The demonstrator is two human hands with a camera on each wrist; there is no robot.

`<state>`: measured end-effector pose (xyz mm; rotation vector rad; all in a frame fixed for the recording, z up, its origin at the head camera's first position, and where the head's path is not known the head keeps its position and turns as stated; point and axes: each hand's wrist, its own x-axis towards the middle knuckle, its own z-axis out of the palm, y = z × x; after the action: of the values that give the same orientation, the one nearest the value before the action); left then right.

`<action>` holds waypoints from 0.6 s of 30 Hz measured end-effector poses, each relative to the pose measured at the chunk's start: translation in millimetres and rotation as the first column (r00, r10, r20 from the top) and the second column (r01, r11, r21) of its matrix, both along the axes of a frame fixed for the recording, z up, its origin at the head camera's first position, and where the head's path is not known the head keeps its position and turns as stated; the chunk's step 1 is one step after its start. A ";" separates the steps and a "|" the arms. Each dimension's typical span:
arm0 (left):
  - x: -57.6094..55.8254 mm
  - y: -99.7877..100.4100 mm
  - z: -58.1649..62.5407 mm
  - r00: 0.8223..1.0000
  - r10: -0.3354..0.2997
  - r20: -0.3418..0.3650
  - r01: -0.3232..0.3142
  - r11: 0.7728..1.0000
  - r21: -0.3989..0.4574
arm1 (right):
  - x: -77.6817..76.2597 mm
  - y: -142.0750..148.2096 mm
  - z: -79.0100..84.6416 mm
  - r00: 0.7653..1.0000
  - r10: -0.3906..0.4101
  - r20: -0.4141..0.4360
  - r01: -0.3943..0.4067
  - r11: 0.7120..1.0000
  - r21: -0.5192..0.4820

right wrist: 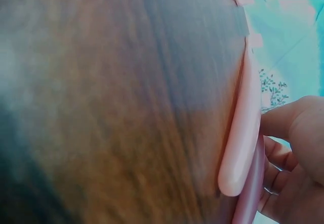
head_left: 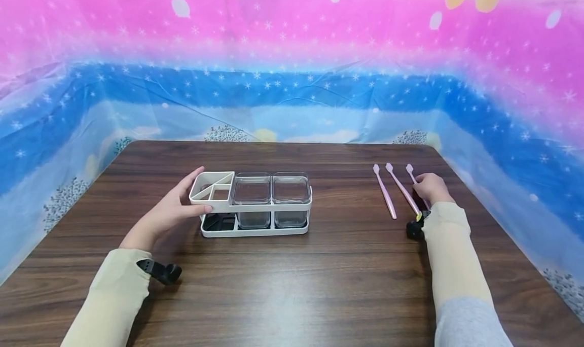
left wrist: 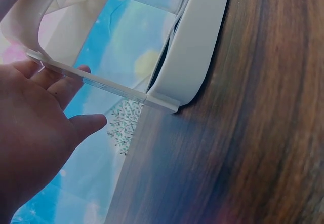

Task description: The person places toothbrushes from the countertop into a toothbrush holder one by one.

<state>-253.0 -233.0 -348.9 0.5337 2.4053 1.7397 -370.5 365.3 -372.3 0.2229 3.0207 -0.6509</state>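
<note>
A white toothbrush holder rack [head_left: 255,208] stands left of centre on the table. My left hand [head_left: 171,205] holds its left end, with the thumb in front and the fingers behind; the left wrist view shows the fingers along that end. Two clear cups [head_left: 252,189] sit in the rack beside a divided white compartment [head_left: 212,187]. Over on the right, my right hand [head_left: 432,187] pinches the rightmost pink toothbrush [head_left: 411,171], covering much of its handle. A middle toothbrush [head_left: 402,187] and a left toothbrush [head_left: 385,192] lie beside it, heads pointing away.
The dark wood-grain table [head_left: 292,281] has its far edge against a pink and blue patterned cloth [head_left: 283,88]. That cloth also runs along both sides. A black wrist camera [head_left: 166,273] sits on the left sleeve, another black camera [head_left: 415,229] on the right.
</note>
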 end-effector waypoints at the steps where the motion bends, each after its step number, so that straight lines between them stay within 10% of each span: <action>1: 0.0 0.6 -0.1 1.000 -0.002 0.001 0.002 1.000 0.001 | 0.6 0.6 -0.3 1.000 0.001 -0.004 -0.001 1.000 0.003; 9: -0.7 1.4 -0.4 1.000 0.005 -0.004 -0.005 0.999 -0.037 | 4.1 1.0 6.3 0.998 -0.006 -0.061 0.004 1.000 -0.029; 18: -1.1 -0.8 1.5 0.999 0.028 -0.014 -0.029 0.997 -0.070 | 3.4 -21.1 52.7 0.978 0.059 -0.198 -0.079 0.993 -0.091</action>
<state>-254.1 -233.9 -347.4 0.5059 2.4849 1.6598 -367.2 344.1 -319.6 0.0519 3.1522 -0.8613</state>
